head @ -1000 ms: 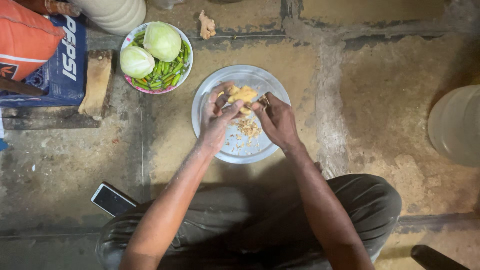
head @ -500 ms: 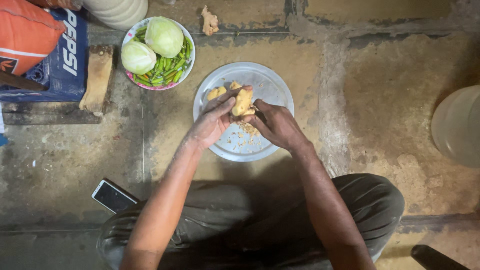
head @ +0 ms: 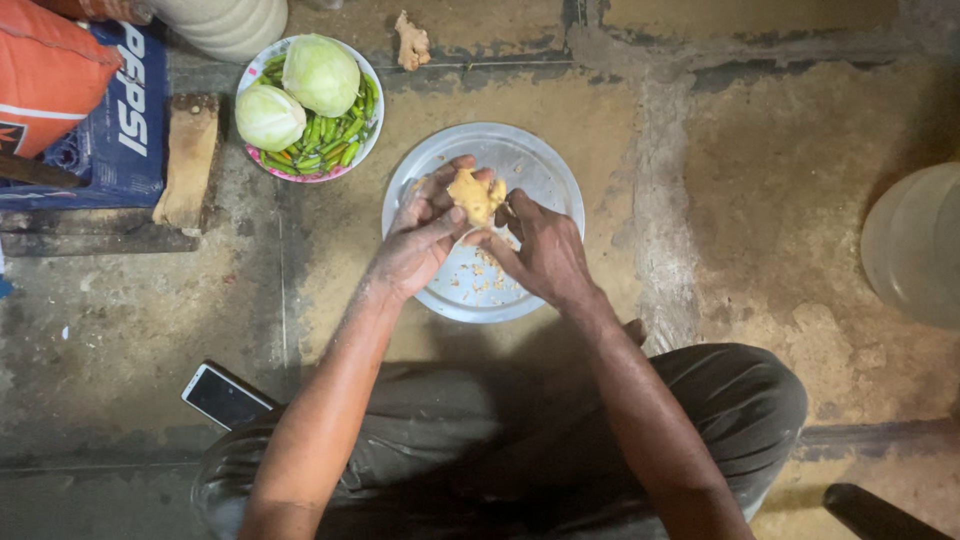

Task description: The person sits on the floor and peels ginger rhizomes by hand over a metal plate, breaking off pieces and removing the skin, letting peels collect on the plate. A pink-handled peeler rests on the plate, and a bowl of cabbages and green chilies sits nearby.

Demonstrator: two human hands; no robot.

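Observation:
My left hand [head: 420, 240] grips a knobbly yellowish ginger piece [head: 475, 195] above a round steel plate [head: 555, 170] on the floor. My right hand [head: 548, 255] is curled against the ginger's lower right side, with its thumb and fingertips on it. Whether a small tool lies in that hand is hidden. Pale scrapings [head: 487, 280] are scattered on the plate under my hands.
At the upper left a patterned bowl [head: 366, 135] holds two cabbages [head: 320, 72] and green chillies [head: 330, 145]. Another ginger piece [head: 412, 42] lies beyond it. A wooden block [head: 188, 160], blue crate [head: 120, 120], phone [head: 225, 395] and pale container [head: 915, 245] ring my crossed legs.
The ginger has been turned in my hands and now sits upright between my fingertips. My hands stay over the plate.

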